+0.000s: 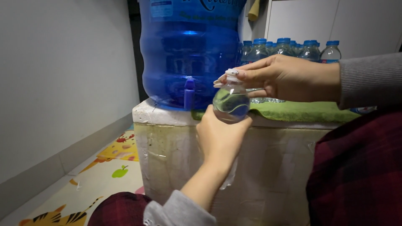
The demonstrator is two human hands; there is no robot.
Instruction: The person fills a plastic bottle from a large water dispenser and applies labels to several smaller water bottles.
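Observation:
My left hand (pixel 220 138) grips the body of a small clear plastic bottle (pixel 231 102) with water in it, holding it upright in front of a white foam box (pixel 176 155). My right hand (pixel 278 77) reaches in from the right, its fingertips pinching the bottle's white cap (pixel 232 73) at the top. Just left of the bottle is the blue tap (pixel 189 93) of a large blue water jug (pixel 188 50) standing on the box.
Several small water bottles with blue caps (pixel 289 49) stand behind my right hand on a green towel (pixel 301 112). A grey wall (pixel 63 75) runs along the left. A cartoon-patterned play mat (pixel 100 175) covers the floor. My plaid-clad knees are at the bottom.

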